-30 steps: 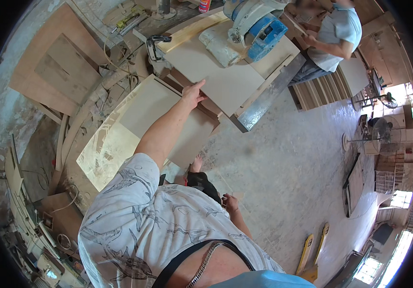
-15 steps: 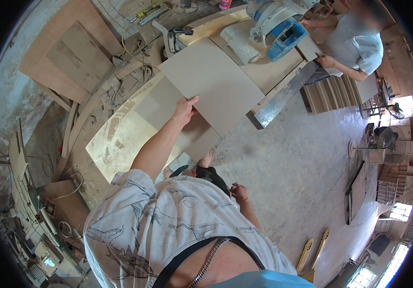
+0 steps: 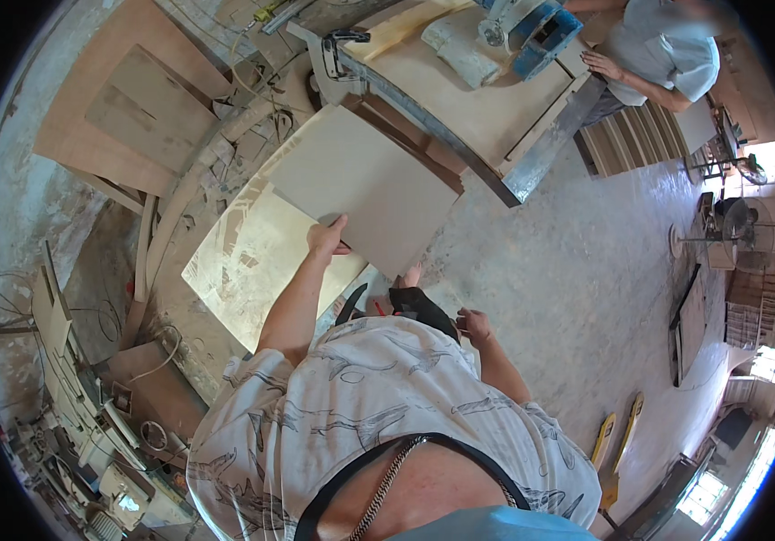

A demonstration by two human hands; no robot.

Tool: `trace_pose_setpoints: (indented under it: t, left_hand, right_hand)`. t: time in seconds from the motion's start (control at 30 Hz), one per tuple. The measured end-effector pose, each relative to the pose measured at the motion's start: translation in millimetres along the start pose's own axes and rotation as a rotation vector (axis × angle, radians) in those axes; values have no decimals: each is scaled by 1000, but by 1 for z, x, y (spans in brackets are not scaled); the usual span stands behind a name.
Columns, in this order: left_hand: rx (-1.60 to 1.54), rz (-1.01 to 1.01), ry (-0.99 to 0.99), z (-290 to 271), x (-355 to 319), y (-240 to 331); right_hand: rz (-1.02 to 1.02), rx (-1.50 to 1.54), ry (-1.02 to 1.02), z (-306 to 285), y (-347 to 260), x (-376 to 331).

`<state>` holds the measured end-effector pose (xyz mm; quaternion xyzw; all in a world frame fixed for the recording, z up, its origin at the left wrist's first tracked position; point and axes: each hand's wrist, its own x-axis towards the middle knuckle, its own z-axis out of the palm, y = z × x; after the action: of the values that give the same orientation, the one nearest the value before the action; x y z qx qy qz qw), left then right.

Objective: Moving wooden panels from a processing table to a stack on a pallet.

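My left hand (image 3: 326, 239) grips the near left edge of a square pale grey board (image 3: 378, 180), the thumb on top and the fingers underneath. The board lies level over a larger cream sheet (image 3: 245, 266), whose surface is patchy and worn. I cannot tell whether the two touch all over. My right hand (image 3: 473, 326) hangs low beside my body, away from the board. Its fingers are curled, and what they hold, if anything, cannot be made out.
Beyond the board stands a saw table (image 3: 433, 81) with a blue-and-white machine (image 3: 545, 41). A co-worker (image 3: 662, 63) stands at its right, near a stack of boards (image 3: 635, 142). Curved wooden panels (image 3: 104, 99) lean at the left. A yellow pallet jack (image 3: 617, 442) sits at lower right.
The grey board, in my left hand, has come off the saw table toward me and now lies over the cream sheet. My right hand stays low. The co-worker's near hand has shifted slightly.
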<state>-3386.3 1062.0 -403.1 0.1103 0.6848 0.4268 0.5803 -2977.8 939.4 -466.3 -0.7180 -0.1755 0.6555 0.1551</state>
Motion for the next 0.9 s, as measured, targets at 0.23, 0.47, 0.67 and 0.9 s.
trace_pose_setpoints:
  t: [0.23, 0.47, 0.67, 0.9]
  left_hand:
    - [539, 7, -13, -34, 8, 12]
    - [469, -169, 63, -93, -4, -74]
    - [325, -394, -11, -148, -26, -163]
    - [242, -320, -67, -136, -14, -148]
  right_hand:
    - [-14, 115, 48, -2, -4, -1]
    - [46, 101, 34, -11, 8, 6]
    - [-56, -104, 2, -16, 19, 14]
    - [0, 27, 16, 1, -7, 17]
